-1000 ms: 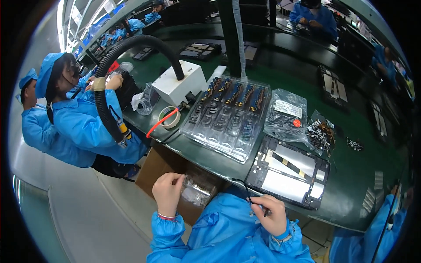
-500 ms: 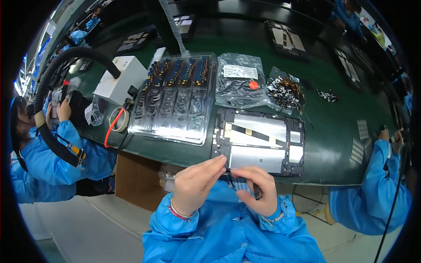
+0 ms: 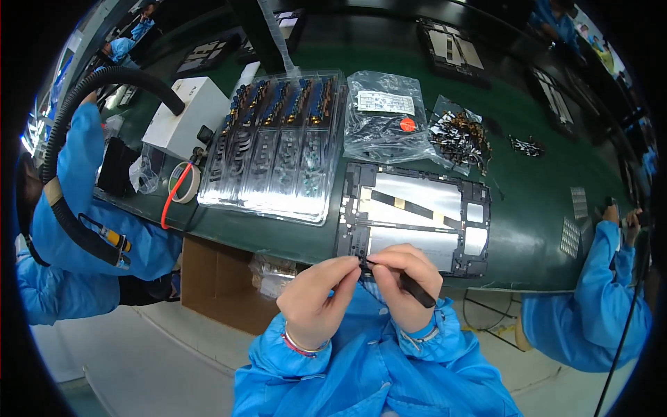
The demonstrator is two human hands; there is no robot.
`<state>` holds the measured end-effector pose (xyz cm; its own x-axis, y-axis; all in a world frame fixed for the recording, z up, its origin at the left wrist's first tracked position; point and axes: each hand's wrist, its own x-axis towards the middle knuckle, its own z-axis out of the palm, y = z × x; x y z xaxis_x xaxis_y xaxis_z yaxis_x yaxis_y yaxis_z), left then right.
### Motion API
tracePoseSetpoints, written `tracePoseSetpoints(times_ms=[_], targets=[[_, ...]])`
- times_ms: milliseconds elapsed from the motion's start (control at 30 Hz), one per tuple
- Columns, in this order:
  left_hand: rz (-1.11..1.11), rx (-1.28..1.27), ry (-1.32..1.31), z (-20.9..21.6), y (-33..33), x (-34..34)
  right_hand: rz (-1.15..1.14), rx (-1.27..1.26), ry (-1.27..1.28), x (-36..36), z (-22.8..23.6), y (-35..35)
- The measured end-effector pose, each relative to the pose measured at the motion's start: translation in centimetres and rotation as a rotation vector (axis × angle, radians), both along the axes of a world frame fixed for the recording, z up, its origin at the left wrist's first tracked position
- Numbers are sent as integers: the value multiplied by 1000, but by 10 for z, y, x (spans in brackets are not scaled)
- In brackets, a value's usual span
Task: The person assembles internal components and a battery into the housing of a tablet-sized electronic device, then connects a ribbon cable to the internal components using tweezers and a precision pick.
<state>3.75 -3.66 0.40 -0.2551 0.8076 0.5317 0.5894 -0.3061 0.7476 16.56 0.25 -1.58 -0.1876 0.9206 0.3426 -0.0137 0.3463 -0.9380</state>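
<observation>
A tablet frame (image 3: 415, 239) with a black rim and silver metal plates lies on the green table right in front of me. My left hand (image 3: 314, 297) is closed in a pinch at the frame's lower left corner. Whatever sits between its fingertips is too small to make out. Beside it, my right hand (image 3: 408, 283) is also closed, thumb and forefinger meeting at the same corner. A slim black tool (image 3: 417, 290) is tucked in that palm, its end sticking out toward the lower right; its kind does not show.
A clear plastic tray (image 3: 267, 198) of small parts stands left of the frame. Behind it are a plastic bag (image 3: 382, 118) and a pile of small flex cables (image 3: 462, 139). A white box (image 3: 186, 115) with a black hose is at left. Co-workers sit on both sides.
My fingertips have come closer together at the frame's corner. The black tool in my right hand shows more and points lower right. The co-worker at left has reached an arm up and away.
</observation>
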Motion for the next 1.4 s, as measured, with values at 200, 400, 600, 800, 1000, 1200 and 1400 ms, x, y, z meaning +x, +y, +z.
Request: tracePoseSetpoints(times_ms=[200, 400, 600, 800, 1000, 1200, 1400], targets=[[6, -45, -55, -1, 6, 0, 22, 42, -63, -2, 6, -3], [9, -4, -99, -5, 6, -7, 53, 127, -89, -7, 5, -6], [293, 6, 220, -6, 51, -69, 6, 84, -44, 4, 6, -3], [267, 58, 812, -20, 137, -122, -2, 70, 3, 12, 8, -4], [198, -222, 1083, -29, 113, -120, -56, 95, -41, 34, 10, -6], [159, -108, 621, 41, 80, -77, -321, 212, -266, 95, 20, 15], [-530, -284, 11, 30, 131, -12, -313, 209, -539, 92, 42, 102]])
